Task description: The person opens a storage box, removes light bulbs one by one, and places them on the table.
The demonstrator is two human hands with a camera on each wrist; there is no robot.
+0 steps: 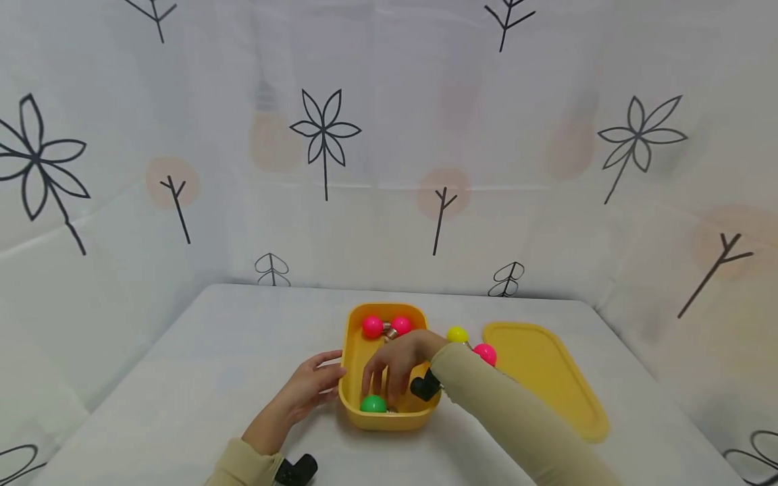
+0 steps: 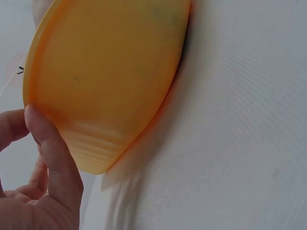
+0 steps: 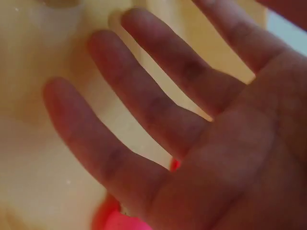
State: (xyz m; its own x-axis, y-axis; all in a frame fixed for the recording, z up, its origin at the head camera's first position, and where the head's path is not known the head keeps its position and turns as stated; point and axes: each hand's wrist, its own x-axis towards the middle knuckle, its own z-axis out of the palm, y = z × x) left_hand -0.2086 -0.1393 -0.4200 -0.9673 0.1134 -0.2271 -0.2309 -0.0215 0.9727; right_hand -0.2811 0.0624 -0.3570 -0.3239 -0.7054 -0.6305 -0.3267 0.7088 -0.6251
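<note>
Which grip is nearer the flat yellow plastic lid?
Right: the right grip, in the yellow plastic box, is left of the lid; the left grip touches that box's farther side.

Box (image 1: 389, 422): interior partly hidden by the right hand (image 1: 398, 361); top cut off, left-wrist view. Pink bulb (image 3: 127, 223): blurred, cut off below, right-wrist view. Lid (image 1: 541, 364): one side behind right sleeve (image 1: 510, 412).

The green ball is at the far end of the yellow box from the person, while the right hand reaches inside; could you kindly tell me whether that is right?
Not quite: the head view shows the green ball at the near end of the yellow box, while the right hand reaches inside.
</note>
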